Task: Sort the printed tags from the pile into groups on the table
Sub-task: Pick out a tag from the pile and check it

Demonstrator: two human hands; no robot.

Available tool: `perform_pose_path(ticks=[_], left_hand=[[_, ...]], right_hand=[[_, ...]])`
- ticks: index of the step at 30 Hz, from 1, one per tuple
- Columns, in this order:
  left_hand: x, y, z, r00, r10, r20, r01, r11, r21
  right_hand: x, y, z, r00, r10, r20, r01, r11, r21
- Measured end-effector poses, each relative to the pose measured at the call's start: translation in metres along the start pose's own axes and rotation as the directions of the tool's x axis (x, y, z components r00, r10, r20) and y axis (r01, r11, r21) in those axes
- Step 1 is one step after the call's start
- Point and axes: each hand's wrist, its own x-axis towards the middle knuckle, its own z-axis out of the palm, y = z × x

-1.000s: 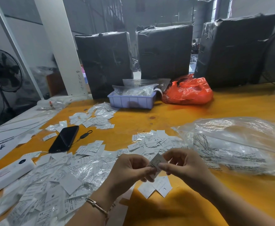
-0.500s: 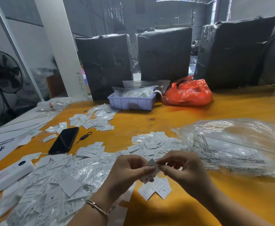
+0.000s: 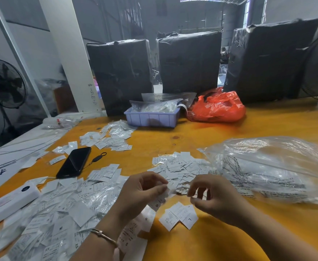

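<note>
Tags: left hand pinches one tag for reading; right hand, fingers curled and empty (apparently), hovers above the L group.

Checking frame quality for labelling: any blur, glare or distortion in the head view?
Head view: motion blur smears the right hand and the tag that the left hand pinches; glare on the clear plastic bag; wide-angle bending at the white pillar; bright windows behind, dim background.

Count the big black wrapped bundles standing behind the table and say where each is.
3. One black bundle stands at the left, one in the middle, one at the right, behind the table. Others may be hidden.
</note>
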Motion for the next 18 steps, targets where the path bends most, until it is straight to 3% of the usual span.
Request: perform_pose_path(ticks=[4, 8, 10, 13, 15, 18], left_hand=[[0.002, -0.004, -0.017, 0.991, -0.045, -0.123, 0.064, 0.986, 0.152], [0.007, -0.015, -0.028, 0.968, -0.086, -0.237, 0.197, 0.846, 0.495], [0.006, -0.015, -0.03, 0.96, -0.079, -0.268, 0.234, 0.754, 0.614], [0.005, -0.013, -0.032, 0.954, -0.042, -0.297, 0.248, 0.67, 0.699], [0.005, -0.012, -0.032, 0.948, -0.024, -0.317, 0.258, 0.639, 0.724], [0.005, -0.011, -0.031, 0.938, -0.02, -0.345, 0.286, 0.606, 0.742]], right_hand=[[-0.001, 0.002, 0.001, 0.982, 0.053, 0.182, -0.013, 0.978, -0.21], [0.0, 0.003, 0.0, 0.972, 0.156, 0.176, -0.102, 0.954, -0.282], [0.002, 0.008, -0.006, 0.959, 0.261, 0.106, -0.209, 0.912, -0.353], [0.006, 0.022, -0.02, 0.906, 0.396, -0.147, -0.421, 0.812, -0.406], [0.006, 0.031, -0.03, 0.851, 0.408, -0.331, -0.516, 0.77, -0.375], [0.005, 0.046, -0.04, 0.792, 0.375, -0.482, -0.576, 0.721, -0.386]])
